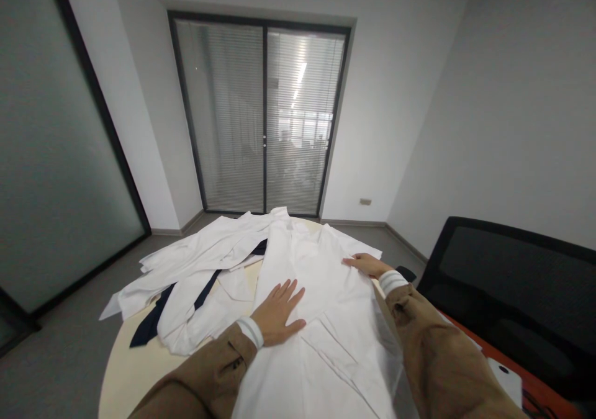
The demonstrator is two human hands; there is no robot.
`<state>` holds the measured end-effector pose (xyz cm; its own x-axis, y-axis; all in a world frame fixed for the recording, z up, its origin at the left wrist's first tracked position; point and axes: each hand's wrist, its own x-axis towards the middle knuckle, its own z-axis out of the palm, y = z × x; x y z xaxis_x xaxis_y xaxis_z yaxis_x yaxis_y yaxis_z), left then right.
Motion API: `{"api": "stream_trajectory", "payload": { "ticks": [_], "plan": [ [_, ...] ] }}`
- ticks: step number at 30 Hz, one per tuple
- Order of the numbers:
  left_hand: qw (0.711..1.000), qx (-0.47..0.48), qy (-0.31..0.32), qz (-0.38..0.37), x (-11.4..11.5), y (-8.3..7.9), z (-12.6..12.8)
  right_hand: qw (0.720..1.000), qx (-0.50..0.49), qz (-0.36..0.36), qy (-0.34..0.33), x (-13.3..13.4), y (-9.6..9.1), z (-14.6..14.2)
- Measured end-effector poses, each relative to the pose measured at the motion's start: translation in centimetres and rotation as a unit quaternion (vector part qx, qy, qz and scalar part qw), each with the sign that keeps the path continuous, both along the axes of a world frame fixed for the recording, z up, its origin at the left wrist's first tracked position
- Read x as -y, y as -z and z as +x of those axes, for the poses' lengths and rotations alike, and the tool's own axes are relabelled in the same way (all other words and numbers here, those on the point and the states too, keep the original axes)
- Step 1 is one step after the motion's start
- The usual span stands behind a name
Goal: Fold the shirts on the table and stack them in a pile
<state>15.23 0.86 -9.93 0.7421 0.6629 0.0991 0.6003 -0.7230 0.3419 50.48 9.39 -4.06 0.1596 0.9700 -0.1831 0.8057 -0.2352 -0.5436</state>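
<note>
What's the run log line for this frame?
left hand: flat on white coat | right hand: on coat's far edge | nearby: navy necktie, white garment | surface: round cream table

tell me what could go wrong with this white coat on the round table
The white coat seems to hang past the edge of the round table near the right hand, so it might slide off. Pressing with the left hand could also push it into the white garments and dark tie, rumpling them.

Glass double door with blinds [263, 118], black mesh chair back [503, 282], orange desktop [554, 385], frosted glass partition [60, 158]
</note>
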Motion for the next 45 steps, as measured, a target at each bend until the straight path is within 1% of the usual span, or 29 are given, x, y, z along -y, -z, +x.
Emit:
{"api": "stream_trajectory", "payload": {
  "ticks": [3, 6, 8, 10, 13, 16, 19, 21, 22, 25, 27, 29, 30, 31, 34, 36, 38, 39, 40, 42, 45],
  "plan": [
    [1.000, -0.003, 0.002, 0.006, 0.0, 0.1, 0.0, 0.999, -0.042, -0.019, -0.009, -0.7, -1.3, -1.5],
    [1.000, -0.001, 0.002, 0.006, -0.1, 0.2, -0.1, 0.999, -0.020, 0.003, -0.028, -1.2, -2.6, -4.0],
    [1.000, -0.002, 0.001, 0.005, -0.2, 0.2, -0.1, 0.998, -0.010, 0.004, -0.062, -1.1, -3.4, -6.1],
    [1.000, -0.005, 0.000, 0.004, -0.1, 0.1, -0.1, 0.995, -0.030, -0.010, -0.097, -0.7, -3.7, -8.3],
    [1.000, -0.004, 0.001, 0.004, -0.1, 0.0, -0.1, 0.990, -0.046, -0.022, -0.128, -0.2, -3.2, -10.8],
    [1.000, 0.002, -0.001, 0.002, 0.0, -0.1, 0.0, 0.987, -0.034, -0.021, -0.158, 0.3, -1.5, -12.1],
    [1.000, 0.009, 0.001, 0.002, -0.1, -0.1, 0.0, 0.983, -0.033, -0.031, -0.175, 0.7, 0.3, -12.4],
    [1.000, 0.009, 0.005, 0.005, -0.2, 0.0, 0.1, 0.978, -0.032, -0.040, -0.201, 1.0, 0.9, -12.4],
    [1.000, 0.007, 0.007, 0.004, -0.4, 0.0, 0.1, 0.975, -0.023, -0.043, -0.218, 1.1, 0.9, -12.3],
    [1.000, -0.007, 0.009, -0.002, -0.9, 0.0, 0.0, 0.964, 0.053, -0.066, -0.252, 1.7, -0.2, -12.2],
    [1.000, -0.026, 0.008, -0.011, -1.3, -0.1, -0.2, 0.946, 0.111, -0.130, -0.274, 2.1, -1.2, -12.3],
    [0.999, -0.042, 0.005, -0.017, -1.8, -0.3, -0.6, 0.924, 0.135, -0.197, -0.298, 2.6, -1.8, -12.4],
    [0.999, -0.047, 0.001, -0.018, -2.0, -0.3, -0.8, 0.918, 0.138, -0.211, -0.306, 2.8, -2.0, -12.5],
    [0.999, -0.049, -0.006, -0.018, -2.2, -0.3, -1.0, 0.919, 0.139, -0.207, -0.305, 2.9, -2.0, -12.7],
    [0.999, -0.040, -0.033, -0.007, -2.6, -0.3, -1.5, 0.939, 0.142, -0.144, -0.278, 3.2, -1.6, -13.2],
    [0.999, -0.017, -0.037, 0.008, -2.5, -0.3, -1.6, 0.948, 0.132, -0.113, -0.268, 3.3, -1.2, -13.5],
    [0.999, 0.016, -0.025, 0.027, -2.2, -0.3, -1.5, 0.956, 0.088, -0.103, -0.261, 3.3, -0.9, -13.7],
    [0.999, 0.030, -0.016, 0.034, -2.1, -0.3, -1.4, 0.958, 0.057, -0.110, -0.258, 3.3, -0.9, -13.7],
    [0.998, 0.040, -0.007, 0.040, -2.0, -0.3, -1.3, 0.958, 0.029, -0.127, -0.257, 3.3, -0.9, -13.6],
    [0.998, 0.048, 0.005, 0.048, -1.8, -0.3, -1.2, 0.946, 0.006, -0.190, -0.262, 3.4, -1.1, -13.3],
    [0.998, 0.042, 0.004, 0.054, -1.7, 0.0, -1.3, 0.909, 0.038, -0.307, -0.279, 3.5, -1.6, -12.3]
  ]
}}
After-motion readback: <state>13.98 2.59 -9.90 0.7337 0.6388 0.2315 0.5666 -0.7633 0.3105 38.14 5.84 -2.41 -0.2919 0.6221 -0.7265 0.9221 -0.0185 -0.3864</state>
